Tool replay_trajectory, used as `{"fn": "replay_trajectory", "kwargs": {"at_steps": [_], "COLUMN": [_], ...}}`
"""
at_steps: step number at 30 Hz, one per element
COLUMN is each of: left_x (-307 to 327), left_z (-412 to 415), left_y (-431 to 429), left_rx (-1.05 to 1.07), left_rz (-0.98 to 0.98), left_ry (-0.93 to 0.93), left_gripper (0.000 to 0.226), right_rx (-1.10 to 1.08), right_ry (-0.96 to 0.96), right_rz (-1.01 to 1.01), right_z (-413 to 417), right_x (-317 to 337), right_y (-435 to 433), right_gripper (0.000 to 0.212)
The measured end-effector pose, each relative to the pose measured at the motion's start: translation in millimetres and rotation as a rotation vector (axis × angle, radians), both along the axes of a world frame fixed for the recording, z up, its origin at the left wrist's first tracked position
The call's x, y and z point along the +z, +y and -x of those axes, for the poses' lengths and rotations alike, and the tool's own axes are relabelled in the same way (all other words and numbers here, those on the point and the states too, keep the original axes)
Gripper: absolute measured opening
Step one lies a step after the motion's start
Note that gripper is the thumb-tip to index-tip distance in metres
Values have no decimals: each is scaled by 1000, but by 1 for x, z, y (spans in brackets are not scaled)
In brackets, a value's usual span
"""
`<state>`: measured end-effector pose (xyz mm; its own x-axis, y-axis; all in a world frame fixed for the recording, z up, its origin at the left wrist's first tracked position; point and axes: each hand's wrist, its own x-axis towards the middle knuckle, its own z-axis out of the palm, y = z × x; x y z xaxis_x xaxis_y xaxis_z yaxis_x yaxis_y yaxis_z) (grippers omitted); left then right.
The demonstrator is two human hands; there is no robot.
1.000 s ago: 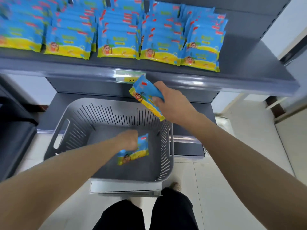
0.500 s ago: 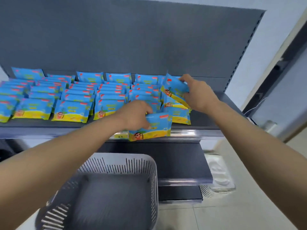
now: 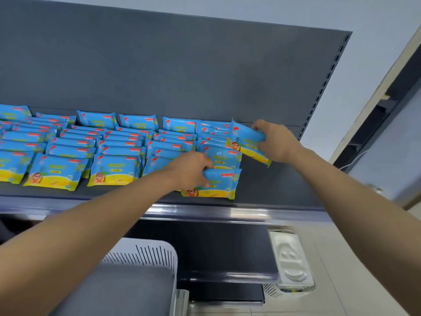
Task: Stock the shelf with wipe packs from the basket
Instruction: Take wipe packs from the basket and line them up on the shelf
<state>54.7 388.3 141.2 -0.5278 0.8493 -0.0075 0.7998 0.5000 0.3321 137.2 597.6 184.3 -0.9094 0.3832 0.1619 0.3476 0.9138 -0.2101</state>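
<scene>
so both hands are coming up from the basket [image 3: 145, 252] to the shelf [image 3: 273, 190] now, left hand [image 3: 189, 169] gripping a wipe pack [image 3: 218, 185] at the front edge, right hand [image 3: 276, 141] clutching another pack [image 3: 247, 142] further back, basket's probably getting emptied

- Shop interior.
- Dark metal display shelf [image 3: 273, 190] with slotted upright [image 3: 328, 76] and clear price-label rail [image 3: 205, 212] along its front edge.
- Rows of identical wipe packs [image 3: 114, 172], faced forward.

Dark grey shelf [image 3: 273, 192], shiny front rail [image 3: 227, 213] along edge. Blue-and-yellow wipe packs [image 3: 114, 172] lie on it in overlapping front-to-back rows, left edge to right of middle.
</scene>
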Motion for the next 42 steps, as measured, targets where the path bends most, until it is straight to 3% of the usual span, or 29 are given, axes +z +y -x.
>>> {"fn": "replay_trajectory", "kwargs": {"at_steps": [8, 12, 17, 24, 30, 36, 42], "left_x": [-12, -17, -24, -30, -34, -37, -40], "left_z": [15, 18, 22, 26, 26, 26, 27], "left_y": [-1, -7, -13, -10, -9, -10, 0], "left_rx": [89, 127, 161, 163, 173, 177, 175], "left_rz": [97, 98, 65, 70, 54, 48, 23], "left_ry": [-69, -61, -120, -130, -127, -110, -98], "left_gripper": [23, 17, 19, 20, 26, 24, 25], "right_rx": [268, 283, 379, 413, 344, 347, 310], "right_ry": [-367, -377, -485, -522, -565, -527, -296], "right_rz": [186, 382, 175, 74, 150, 125, -180], "right_z": [36, 52, 68, 81, 82, 77, 79], "right_x": [-46, -68, -78, -88, -90, -83, -68], "right_y": [-2, -10, -10, -10, -7, -4, -1], "right_gripper": [42, 42, 33, 43, 35, 42, 34]}}
